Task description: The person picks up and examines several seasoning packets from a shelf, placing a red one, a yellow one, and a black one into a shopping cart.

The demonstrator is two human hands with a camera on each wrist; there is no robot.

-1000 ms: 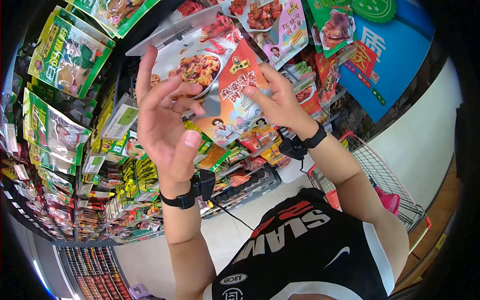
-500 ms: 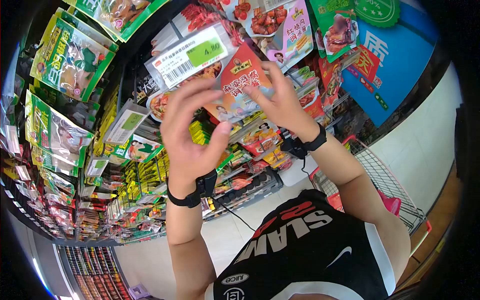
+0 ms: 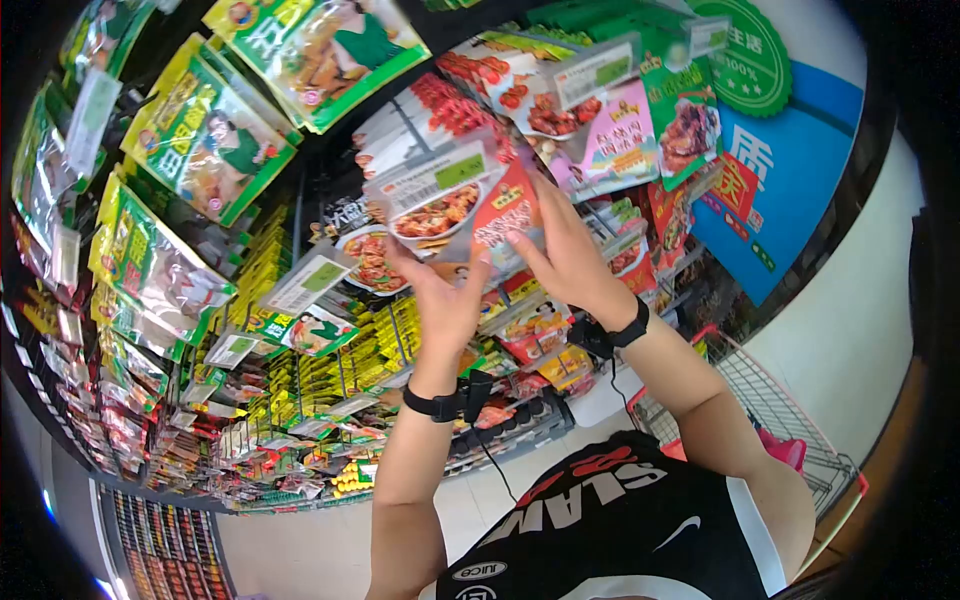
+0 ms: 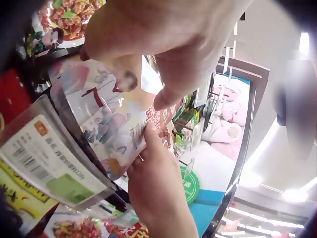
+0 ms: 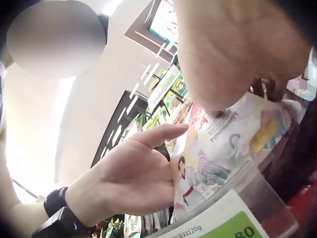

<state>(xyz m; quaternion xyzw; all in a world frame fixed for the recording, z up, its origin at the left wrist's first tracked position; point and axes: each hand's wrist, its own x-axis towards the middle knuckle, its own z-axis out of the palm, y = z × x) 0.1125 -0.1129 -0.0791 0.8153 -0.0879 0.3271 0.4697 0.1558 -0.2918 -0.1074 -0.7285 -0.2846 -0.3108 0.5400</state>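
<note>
A red-and-white food packet (image 3: 505, 205) hangs on the rack among similar packets, a clear price-tag holder (image 3: 435, 185) across its upper part. My left hand (image 3: 445, 305) holds its lower left edge, thumb on the front, fingers mostly hidden behind. On the right side, my right hand (image 3: 580, 255) grips it with the thumb on the printed front. In the left wrist view both thumbs lie close together on the packet (image 4: 106, 114). The right wrist view shows my left hand (image 5: 129, 178) with its palm against the packet's edge (image 5: 208, 163).
Green-edged packets (image 3: 215, 150) hang in rows at the left. Pink and green packets (image 3: 615, 140) hang right of the held one, beside a blue sign (image 3: 770, 200). A wire shopping cart (image 3: 780, 410) stands at the right, near my right arm.
My left hand has come from in front of the packet, fingers spread, to its lower left edge and now holds it. The right hand keeps its grip. The head view has shifted.
</note>
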